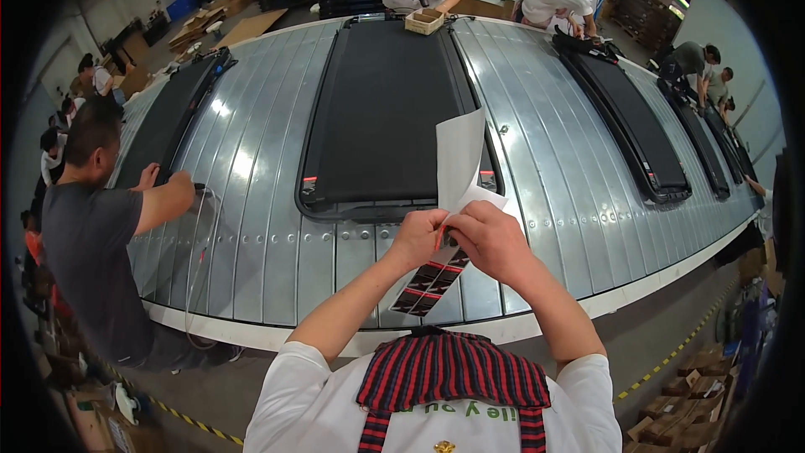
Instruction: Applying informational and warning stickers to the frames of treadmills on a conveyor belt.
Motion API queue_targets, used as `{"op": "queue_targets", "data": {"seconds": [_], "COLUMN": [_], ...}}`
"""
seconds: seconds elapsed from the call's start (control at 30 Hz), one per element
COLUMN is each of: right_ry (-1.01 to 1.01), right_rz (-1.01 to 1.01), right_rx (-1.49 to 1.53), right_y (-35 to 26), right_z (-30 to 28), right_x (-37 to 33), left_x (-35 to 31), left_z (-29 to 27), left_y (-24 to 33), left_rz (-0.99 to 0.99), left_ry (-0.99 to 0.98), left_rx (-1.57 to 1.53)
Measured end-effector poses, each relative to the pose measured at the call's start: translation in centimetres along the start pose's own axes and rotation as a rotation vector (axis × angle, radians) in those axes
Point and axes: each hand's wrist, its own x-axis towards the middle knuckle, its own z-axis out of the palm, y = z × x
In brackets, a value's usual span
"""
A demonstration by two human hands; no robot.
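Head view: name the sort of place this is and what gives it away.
Probably a factory assembly floor: a long slatted metal worktop bears several similar black panels, people work along both sides, and yellow-and-black tape lines the ground.

I saw the left forearm (354, 298) and the right forearm (555, 295) angled up and inward from the lower frame, the left hand (418, 236) and the right hand (493, 239) close together just below and right of centre, their fingers (466, 223) curled in a pinch.
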Motion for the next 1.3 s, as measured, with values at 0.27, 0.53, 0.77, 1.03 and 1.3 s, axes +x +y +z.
{"op": "queue_targets", "data": {"seconds": [0.27, 0.53, 0.77, 1.03, 1.3], "right_ry": [0.399, 0.163, 0.310, 0.130, -0.307], "right_rz": [0.327, 0.708, 0.731, 0.710, 0.329], "right_rx": [0.660, 1.551, 1.156, 0.938, 0.673], "right_y": [4.5, 10.0, 11.1, 15.3, 16.6], "right_z": [-3.9, 1.0, -2.0, 1.2, -5.2], "right_x": [-3.6, -7.6, -7.9, -11.0, -5.0], "left_x": [-1.8, -2.2, 0.0, 4.7, 5.5], "left_z": [-1.1, 0.7, 3.4, 5.4, 7.7], "left_y": [3.5, 6.5, 3.6, 2.8, 3.3], "left_rz": [-0.235, -0.188, -0.317, -0.289, -0.329], "left_ry": [0.067, -0.148, 0.099, 0.344, -0.212], "left_rx": [-0.369, -0.368, -0.375, -0.258, 0.186]}}
